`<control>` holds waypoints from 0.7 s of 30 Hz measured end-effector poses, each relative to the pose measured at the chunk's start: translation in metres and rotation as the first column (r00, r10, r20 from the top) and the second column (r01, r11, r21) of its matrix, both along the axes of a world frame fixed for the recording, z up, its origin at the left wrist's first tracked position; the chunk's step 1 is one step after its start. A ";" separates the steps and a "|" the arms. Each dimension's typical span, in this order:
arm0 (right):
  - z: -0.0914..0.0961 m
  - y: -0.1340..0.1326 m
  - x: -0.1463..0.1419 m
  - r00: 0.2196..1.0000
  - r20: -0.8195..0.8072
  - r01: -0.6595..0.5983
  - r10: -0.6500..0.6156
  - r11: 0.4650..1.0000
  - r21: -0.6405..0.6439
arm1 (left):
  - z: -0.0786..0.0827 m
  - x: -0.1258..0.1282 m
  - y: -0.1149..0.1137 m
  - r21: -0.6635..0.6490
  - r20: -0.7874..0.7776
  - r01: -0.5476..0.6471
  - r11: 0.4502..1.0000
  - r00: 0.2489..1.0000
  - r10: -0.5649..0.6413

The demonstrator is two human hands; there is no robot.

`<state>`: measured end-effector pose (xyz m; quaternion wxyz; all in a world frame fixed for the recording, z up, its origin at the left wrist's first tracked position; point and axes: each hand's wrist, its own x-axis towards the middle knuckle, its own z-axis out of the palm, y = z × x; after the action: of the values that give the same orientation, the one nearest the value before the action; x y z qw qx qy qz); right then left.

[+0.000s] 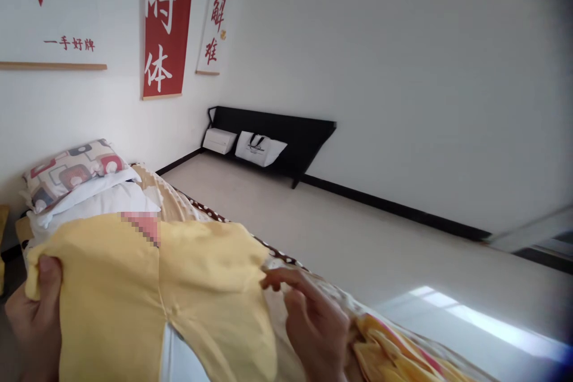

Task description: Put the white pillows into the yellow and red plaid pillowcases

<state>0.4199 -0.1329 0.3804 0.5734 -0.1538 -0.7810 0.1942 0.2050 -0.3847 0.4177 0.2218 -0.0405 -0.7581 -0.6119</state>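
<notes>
A yellow short-sleeved shirt [111, 286] is spread out in front of me above the bed. A seam runs down its middle, and below it the fabric parts to show something pale. A small blurred pinkish patch shows at the neck. My left hand [36, 304] grips the shirt's left sleeve end, thumb on top. At the opposite sleeve edge is my right hand [308, 316], its fingers bent and pinched at the fabric. Behind the shirt, a patterned pillow [76, 173] rests on white bedding [107, 200].
The patterned bed cover [165, 197] runs along the bed. Yellow and orange cloth [394, 349] lies bunched at lower right. Against the far wall, a black bench-like frame [304, 137] stands near a white bag [259, 149] and a white box [219, 140]. Scrolls hang at left.
</notes>
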 end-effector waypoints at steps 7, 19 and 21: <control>-0.094 -0.030 -0.051 0.945 0.324 0.067 0.040 0.947 -0.314 | -0.026 -0.014 0.039 0.058 0.274 0.289 0.955 0.916 -0.294; -0.115 -0.022 -0.086 0.936 0.121 0.314 -0.329 0.940 0.132 | -0.056 -0.035 0.020 -0.062 0.225 0.379 0.923 0.907 -0.357; -0.119 -0.035 -0.082 0.930 0.170 0.301 -0.325 0.941 0.156 | -0.058 -0.035 0.017 -0.069 0.195 0.342 0.937 0.926 -0.323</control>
<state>0.3378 -0.1683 0.2613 0.5271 -0.2578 -0.8090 0.0342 0.1701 -0.3678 0.3600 0.0427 -0.1242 -0.7874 -0.6023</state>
